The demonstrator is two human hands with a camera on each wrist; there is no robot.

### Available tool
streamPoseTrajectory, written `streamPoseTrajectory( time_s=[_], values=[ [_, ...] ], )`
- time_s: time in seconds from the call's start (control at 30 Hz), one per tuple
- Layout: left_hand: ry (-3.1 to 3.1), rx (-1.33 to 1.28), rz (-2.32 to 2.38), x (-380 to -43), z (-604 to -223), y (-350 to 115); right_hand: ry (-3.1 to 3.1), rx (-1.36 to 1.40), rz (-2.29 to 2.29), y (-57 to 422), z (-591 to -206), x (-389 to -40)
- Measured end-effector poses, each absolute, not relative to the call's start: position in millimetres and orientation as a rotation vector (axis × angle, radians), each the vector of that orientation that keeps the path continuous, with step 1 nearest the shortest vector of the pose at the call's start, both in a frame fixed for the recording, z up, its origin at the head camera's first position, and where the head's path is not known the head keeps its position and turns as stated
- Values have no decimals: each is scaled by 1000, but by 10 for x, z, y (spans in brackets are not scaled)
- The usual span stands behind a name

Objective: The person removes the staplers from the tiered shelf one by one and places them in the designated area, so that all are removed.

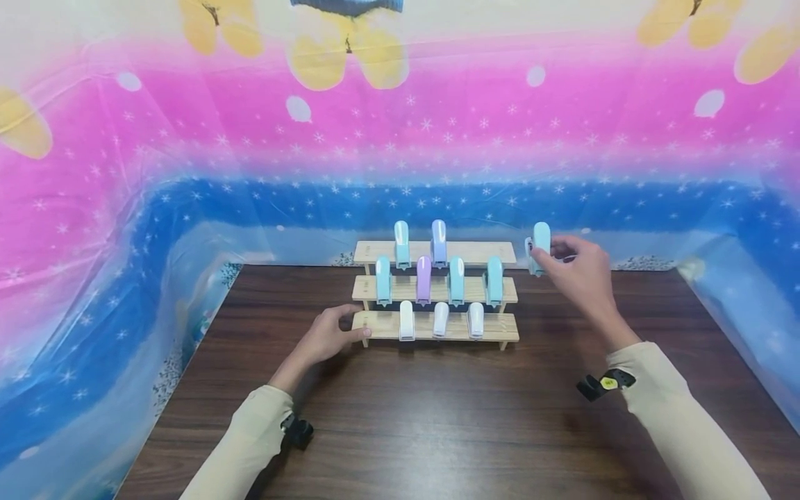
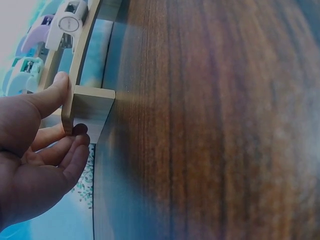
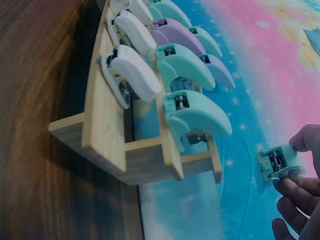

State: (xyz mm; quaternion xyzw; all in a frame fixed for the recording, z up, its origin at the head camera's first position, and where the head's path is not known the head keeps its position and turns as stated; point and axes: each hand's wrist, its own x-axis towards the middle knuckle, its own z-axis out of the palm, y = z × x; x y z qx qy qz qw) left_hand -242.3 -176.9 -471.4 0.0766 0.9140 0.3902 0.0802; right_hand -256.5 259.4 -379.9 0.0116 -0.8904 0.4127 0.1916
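Note:
A three-tier wooden rack (image 1: 381, 325) stands on the table, bearing small staplers. My left hand (image 1: 328, 335) grips the left end of the lowest tier, its thumb on the board and its fingers curled beside the end, as the left wrist view shows. Off the right end of the top tier, my right hand (image 1: 578, 271) pinches a mint-green stapler (image 1: 541, 239) between thumb and fingers, apart from the rack. On the top tier are a mint stapler (image 1: 401, 243) and a blue-violet one (image 1: 439, 243). Several mint staplers (image 1: 494, 278) and a purple one (image 1: 423, 278) fill the middle tier; three white staplers (image 1: 441, 319) stand lowest.
The dark wooden table (image 1: 400, 417) stretches in front of the rack. Behind and at both sides hangs a pink and blue printed cloth (image 1: 400, 139), close to the rack's back. Black camera straps (image 1: 606, 383) sit on both wrists.

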Motion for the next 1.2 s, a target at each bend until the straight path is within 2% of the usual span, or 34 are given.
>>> streamPoseTrajectory(
  time_s=[1.2],
  values=[
    [2728,259,1183,-2414,-4702,-1768,-2657,-86,1028,2838,-4552,-2264]
  ],
)
